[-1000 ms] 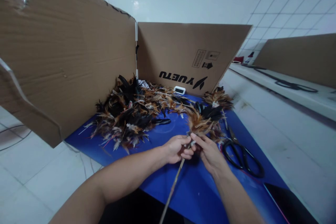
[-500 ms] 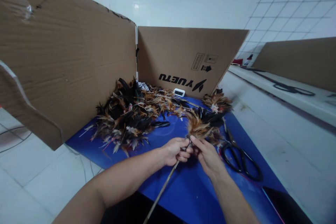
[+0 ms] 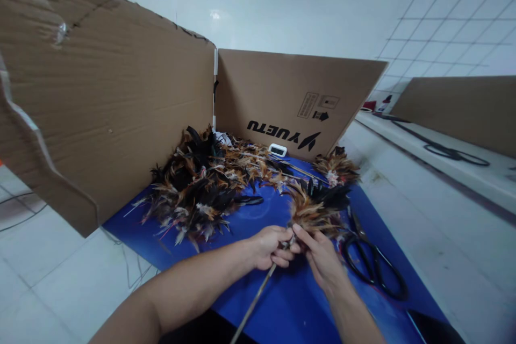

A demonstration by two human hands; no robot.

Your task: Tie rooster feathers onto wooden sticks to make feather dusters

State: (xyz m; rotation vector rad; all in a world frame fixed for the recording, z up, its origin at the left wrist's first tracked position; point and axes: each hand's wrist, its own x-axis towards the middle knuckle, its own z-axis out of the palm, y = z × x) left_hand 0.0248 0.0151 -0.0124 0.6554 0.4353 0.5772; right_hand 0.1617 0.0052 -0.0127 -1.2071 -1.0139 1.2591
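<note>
My left hand (image 3: 274, 247) is closed around a thin stick (image 3: 255, 301), whose lower end runs down toward me. At the stick's far end a tuft of brown and black feathers (image 3: 314, 207) fans out, like a feather duster. My right hand (image 3: 318, 250) pinches the base of the feathers, right against the left hand's fingers. What exactly lies between the right fingertips is partly hidden. Black-handled scissors (image 3: 374, 263) lie to the right of my right hand. A big heap of loose feathers (image 3: 197, 188) spreads beyond my left hand.
Cardboard panels (image 3: 298, 97) stand along the back and left of the blue work surface (image 3: 258, 209). A small white display device (image 3: 278, 150) sits by the back panel. Another feather bunch (image 3: 336, 166) lies at the back right. A dark flat object (image 3: 433, 328) rests at the near right.
The view has tilted slightly, so everything sits a little lower in the picture. Both hands keep their hold on the stick and feather tuft, with hardly any other movement.
</note>
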